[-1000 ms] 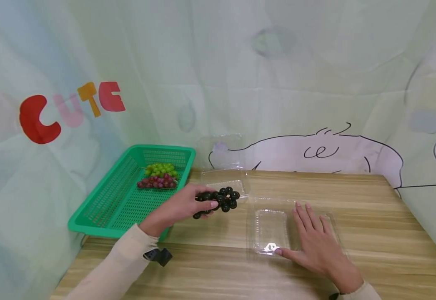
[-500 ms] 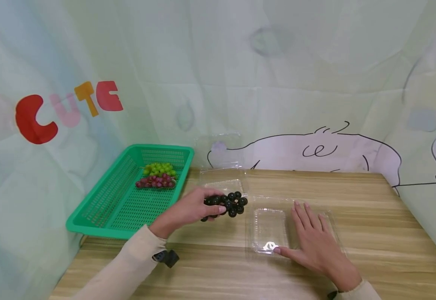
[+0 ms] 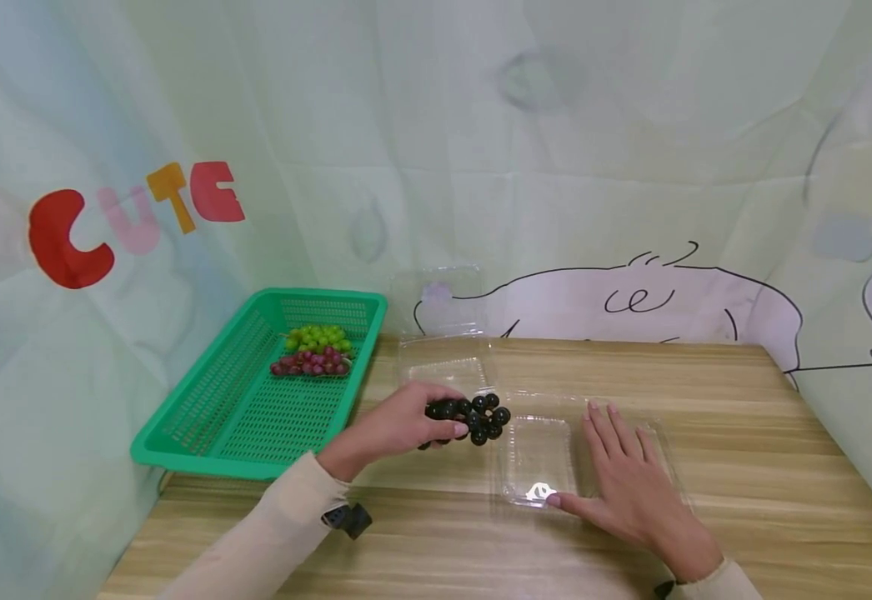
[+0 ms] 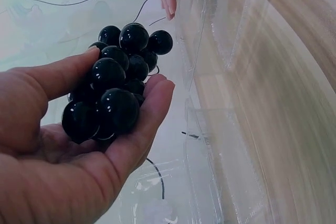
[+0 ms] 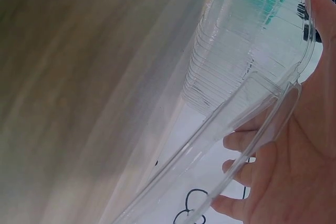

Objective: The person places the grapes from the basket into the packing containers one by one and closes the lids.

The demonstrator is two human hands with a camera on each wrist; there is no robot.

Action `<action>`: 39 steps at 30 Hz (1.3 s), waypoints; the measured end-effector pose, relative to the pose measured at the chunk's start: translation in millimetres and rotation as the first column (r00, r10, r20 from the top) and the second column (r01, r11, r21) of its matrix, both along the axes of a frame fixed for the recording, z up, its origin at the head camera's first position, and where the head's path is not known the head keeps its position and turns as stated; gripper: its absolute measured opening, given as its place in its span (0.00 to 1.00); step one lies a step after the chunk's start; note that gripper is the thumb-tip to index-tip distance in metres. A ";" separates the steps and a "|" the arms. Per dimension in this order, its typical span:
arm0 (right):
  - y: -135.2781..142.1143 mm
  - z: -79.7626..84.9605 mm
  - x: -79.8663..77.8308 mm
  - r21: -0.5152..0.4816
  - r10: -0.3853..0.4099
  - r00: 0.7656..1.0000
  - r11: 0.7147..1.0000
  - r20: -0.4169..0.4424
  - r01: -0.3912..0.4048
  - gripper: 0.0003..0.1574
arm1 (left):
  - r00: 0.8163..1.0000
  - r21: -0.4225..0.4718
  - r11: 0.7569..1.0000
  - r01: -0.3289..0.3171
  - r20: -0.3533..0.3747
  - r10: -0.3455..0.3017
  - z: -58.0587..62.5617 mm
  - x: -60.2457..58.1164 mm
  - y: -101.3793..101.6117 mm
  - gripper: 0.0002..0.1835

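Observation:
My left hand point(image 3: 398, 427) grips a bunch of shiny black grapes point(image 3: 487, 419) between thumb and fingers, above the table and beside the left edge of a clear plastic clamshell box point(image 3: 543, 454). In the left wrist view the grapes point(image 4: 116, 80) fill the space between thumb and fingers. My right hand point(image 3: 634, 492) rests flat with straight fingers on the right half of that opened box, its thumb near the base's front corner. In the right wrist view the palm point(image 5: 294, 166) lies against the clear plastic edge point(image 5: 252, 98).
At left stands a green slotted basket point(image 3: 181, 463) with green grapes point(image 3: 319, 337) and red grapes point(image 3: 312, 363) inside. A second clear clamshell box point(image 3: 447, 371) sits behind the left hand, lid raised. A printed cloth point(image 3: 436, 167) walls the wooden table point(image 3: 436, 550).
My left hand has moved right and slightly nearer with the black grapes, closer to the front box. The right hand has stayed in place.

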State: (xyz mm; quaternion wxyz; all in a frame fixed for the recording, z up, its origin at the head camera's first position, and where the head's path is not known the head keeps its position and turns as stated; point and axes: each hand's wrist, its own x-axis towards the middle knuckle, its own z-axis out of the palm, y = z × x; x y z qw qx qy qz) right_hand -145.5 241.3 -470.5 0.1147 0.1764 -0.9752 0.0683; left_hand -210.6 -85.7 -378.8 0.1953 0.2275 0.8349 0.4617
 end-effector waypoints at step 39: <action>-1.6 1.2 1.9 0.011 -0.014 1.000 1.000 0.007 0.014 0.77 | 0.981 -0.206 0.975 0.082 -0.157 -0.116 -11.2 -0.1 59.1 0.22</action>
